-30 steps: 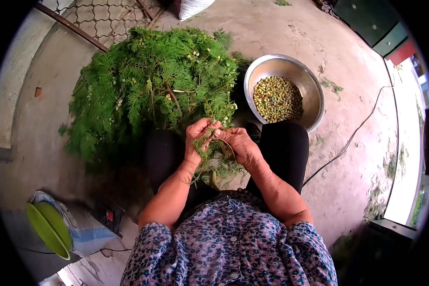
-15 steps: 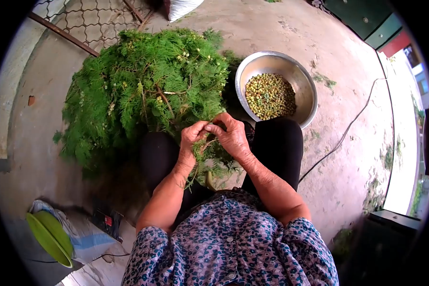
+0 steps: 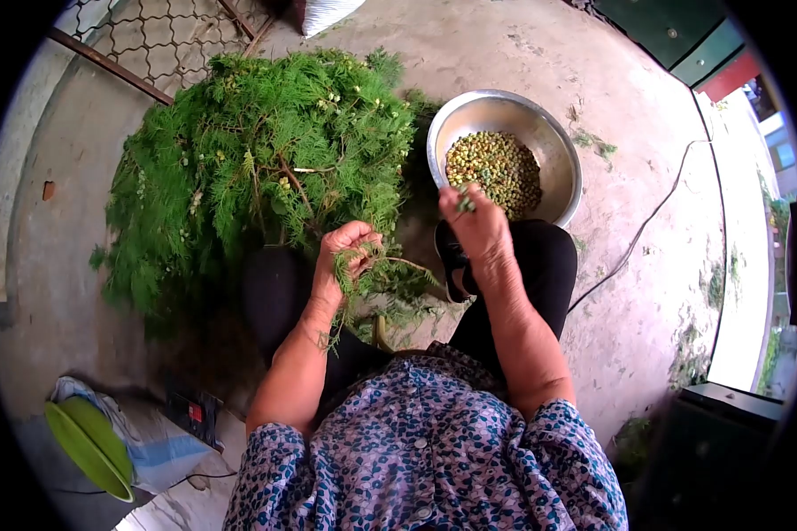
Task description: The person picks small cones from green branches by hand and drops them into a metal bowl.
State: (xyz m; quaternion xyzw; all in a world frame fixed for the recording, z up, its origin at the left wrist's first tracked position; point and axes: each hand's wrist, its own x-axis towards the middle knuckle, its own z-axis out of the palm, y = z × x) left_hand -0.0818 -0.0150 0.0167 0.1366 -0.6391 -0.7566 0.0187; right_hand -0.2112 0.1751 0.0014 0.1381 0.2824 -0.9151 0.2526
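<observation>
My left hand (image 3: 344,257) is closed around a leafy green sprig (image 3: 385,274) whose woody stem points right, between my knees. Just over the near rim of a metal basin (image 3: 560,168), my right hand (image 3: 480,226) is closed on some small green cones (image 3: 465,203), slightly blurred. Inside the basin lies a heap of small yellow-green and brownish cones (image 3: 496,168). To the left of the basin, a large pile of feathery green conifer branches (image 3: 257,150) rises in front of my left knee, with pale cones among its leaves.
A wire-mesh frame (image 3: 155,44) lies behind the pile. A dark cable (image 3: 646,234) crosses the concrete floor at right. At lower left are a green basin (image 3: 88,447) and a white-and-blue sack (image 3: 164,447). A dark cabinet (image 3: 717,451) stands lower right.
My hands have parted. The right one has moved forward and right to the metal basin with small cones in it, while the left keeps the sprig near my knees.
</observation>
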